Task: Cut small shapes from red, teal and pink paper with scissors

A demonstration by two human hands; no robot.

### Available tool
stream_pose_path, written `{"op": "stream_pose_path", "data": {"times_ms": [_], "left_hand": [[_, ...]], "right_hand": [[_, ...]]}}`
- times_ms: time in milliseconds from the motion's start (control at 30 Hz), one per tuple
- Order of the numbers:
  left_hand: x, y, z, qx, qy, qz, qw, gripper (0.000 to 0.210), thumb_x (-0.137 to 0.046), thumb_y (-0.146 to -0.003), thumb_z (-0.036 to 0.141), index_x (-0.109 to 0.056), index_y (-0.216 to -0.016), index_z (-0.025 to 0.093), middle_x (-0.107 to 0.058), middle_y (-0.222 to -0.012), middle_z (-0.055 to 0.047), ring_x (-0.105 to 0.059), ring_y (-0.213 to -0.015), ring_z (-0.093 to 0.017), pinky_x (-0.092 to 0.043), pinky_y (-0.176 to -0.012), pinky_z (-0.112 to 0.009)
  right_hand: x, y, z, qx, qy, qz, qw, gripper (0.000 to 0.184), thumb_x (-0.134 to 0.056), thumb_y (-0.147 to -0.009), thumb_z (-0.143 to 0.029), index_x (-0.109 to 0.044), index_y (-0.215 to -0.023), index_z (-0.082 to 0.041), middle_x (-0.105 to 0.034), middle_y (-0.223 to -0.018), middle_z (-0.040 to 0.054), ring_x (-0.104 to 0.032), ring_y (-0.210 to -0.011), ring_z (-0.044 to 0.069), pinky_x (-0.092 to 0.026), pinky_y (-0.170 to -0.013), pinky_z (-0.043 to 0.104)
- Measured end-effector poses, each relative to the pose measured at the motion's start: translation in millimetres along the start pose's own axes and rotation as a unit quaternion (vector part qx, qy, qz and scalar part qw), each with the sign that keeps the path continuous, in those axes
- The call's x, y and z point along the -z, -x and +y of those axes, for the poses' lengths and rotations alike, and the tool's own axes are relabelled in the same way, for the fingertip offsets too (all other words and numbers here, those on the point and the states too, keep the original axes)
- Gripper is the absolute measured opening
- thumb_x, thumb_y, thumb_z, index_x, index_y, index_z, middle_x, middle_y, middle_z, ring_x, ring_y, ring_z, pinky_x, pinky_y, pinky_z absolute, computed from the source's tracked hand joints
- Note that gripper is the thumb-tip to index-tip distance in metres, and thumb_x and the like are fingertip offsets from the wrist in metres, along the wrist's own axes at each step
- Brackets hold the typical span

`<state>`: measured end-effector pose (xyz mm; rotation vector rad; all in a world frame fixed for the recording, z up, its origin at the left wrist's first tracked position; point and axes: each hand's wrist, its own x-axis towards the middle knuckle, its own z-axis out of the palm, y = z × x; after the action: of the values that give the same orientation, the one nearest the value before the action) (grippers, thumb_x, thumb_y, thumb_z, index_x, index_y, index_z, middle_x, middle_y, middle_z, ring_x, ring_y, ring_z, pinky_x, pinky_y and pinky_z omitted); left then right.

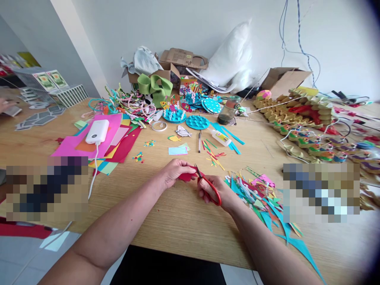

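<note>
Pinching red paper (186, 177), left hand (175, 173) (curled), right hand (219, 189) around scissors (211, 186).

The scissors (217, 196) are in the right fingers (202, 194), right by the paper piece (184, 177) in the left fingers (187, 169), above the table (178, 221). Off to the left I see a stack of sheets (130, 148) with a power bank (97, 132) on top; to the right, a heap of scraps (264, 194). Beyond the scissors lies a pen (199, 142), between a paper fish (183, 131) on its left and a glue bottle (221, 137) on its right. Cardboard boxes (184, 58) stand behind, near the wall (178, 23).
</note>
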<state>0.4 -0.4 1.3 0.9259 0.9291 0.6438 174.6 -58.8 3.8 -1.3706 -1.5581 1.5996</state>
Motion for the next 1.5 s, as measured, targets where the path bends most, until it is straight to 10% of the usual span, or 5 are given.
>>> {"op": "stream_pose_path", "data": {"times_ms": [1500], "left_hand": [[-4.6, -2.2, -3.3, -0.009, 0.080, 0.039, 0.996, 0.027, -0.081, -0.051, 0.025, -0.065, -0.067, 0.011, -0.058, -0.057, 0.001, -0.046, -0.045, -0.004, -0.028, -0.043, -0.019]], "right_hand": [[-3.5, -4.3, 4.6, 0.009, -0.048, 0.037, 0.998, 0.057, -0.055, -0.073, -0.071, -0.051, -0.066, -0.015, -0.057, -0.056, 0.0005, -0.049, -0.040, 0.008, -0.030, -0.037, 0.019]]}}
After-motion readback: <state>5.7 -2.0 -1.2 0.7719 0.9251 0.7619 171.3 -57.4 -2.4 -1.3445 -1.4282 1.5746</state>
